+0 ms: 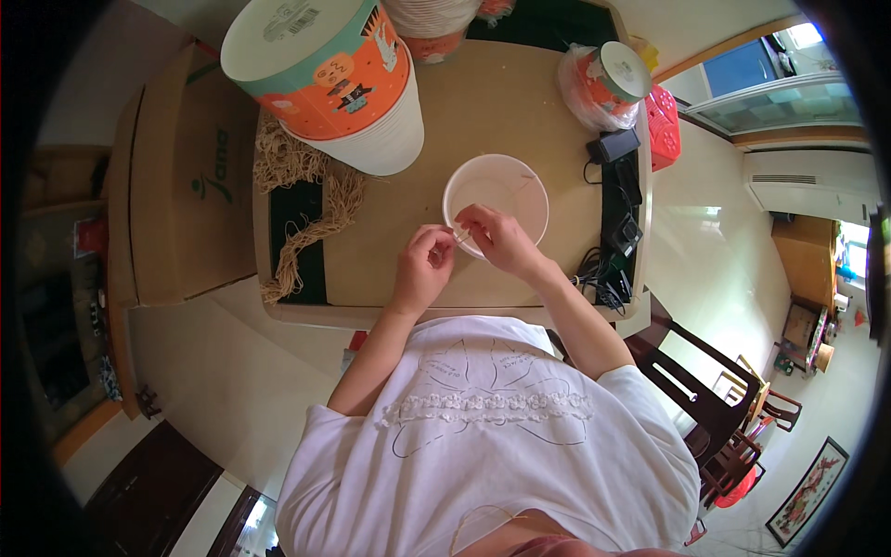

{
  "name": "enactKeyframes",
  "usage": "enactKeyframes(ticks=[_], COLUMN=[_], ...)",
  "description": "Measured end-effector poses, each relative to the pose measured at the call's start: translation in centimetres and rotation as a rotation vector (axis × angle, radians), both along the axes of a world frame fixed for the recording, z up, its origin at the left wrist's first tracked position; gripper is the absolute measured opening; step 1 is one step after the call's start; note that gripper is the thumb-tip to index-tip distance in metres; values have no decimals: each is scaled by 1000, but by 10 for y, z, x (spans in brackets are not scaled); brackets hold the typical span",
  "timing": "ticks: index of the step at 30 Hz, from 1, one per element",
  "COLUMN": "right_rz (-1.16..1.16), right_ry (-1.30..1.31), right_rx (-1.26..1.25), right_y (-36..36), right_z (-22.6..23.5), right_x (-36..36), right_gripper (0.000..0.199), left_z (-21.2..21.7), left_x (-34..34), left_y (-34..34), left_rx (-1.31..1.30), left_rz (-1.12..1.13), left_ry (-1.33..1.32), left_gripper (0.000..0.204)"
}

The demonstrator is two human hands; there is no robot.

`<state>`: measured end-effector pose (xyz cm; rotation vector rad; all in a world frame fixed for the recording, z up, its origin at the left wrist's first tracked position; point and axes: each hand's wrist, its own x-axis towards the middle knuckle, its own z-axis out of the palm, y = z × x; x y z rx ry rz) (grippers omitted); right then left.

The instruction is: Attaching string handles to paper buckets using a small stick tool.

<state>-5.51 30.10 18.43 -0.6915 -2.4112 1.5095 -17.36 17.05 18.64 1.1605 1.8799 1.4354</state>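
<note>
A white paper bucket (501, 173) stands on the table in front of me, its open mouth facing up. At its near left rim my left hand (425, 267) is closed in a pinch, with the fingertips around a thin pale string (461, 239). Close beside it, my right hand (504, 243) reaches over the near rim, its fingers bent and pinched at the same string. The fingers partly hide that bit of rim and string. Another short length of string shows at the bucket's right rim.
A tall stack of nested orange-printed paper buckets (357, 116) lies at the upper left, beside loose bundles of tan string (320, 218). Wrapped smaller buckets (594, 88), a black adapter (613, 146) and cables line the right edge. A cardboard box (190, 176) stands left of the table.
</note>
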Motion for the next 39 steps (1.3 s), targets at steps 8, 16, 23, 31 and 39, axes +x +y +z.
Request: enactKeyframes(ticks=[8,16,23,31,39], right_rz=[-125,-185,-170,-180,-256], right_ry=[-24,134,50,-6,83], right_rx=[-3,81,-36,-37,-42], right_y=[-6,-6,-11,-9,-13], right_z=[6,1,-19,-5,13], right_x=[-6,-7,-5,-5,-1], right_gripper=[14,6,8,9,9], left_z=[-18,-27,-23,-21,-17], left_x=[-3,-7,0,0,3], left_y=[6,9,15,12,7], left_rx=[-116,-155,-98,-158,-68], left_rz=[-26,16,29,21,-2], left_ry=[-411,-714,-499,-339,226], left_gripper=[8,14,14,16,26])
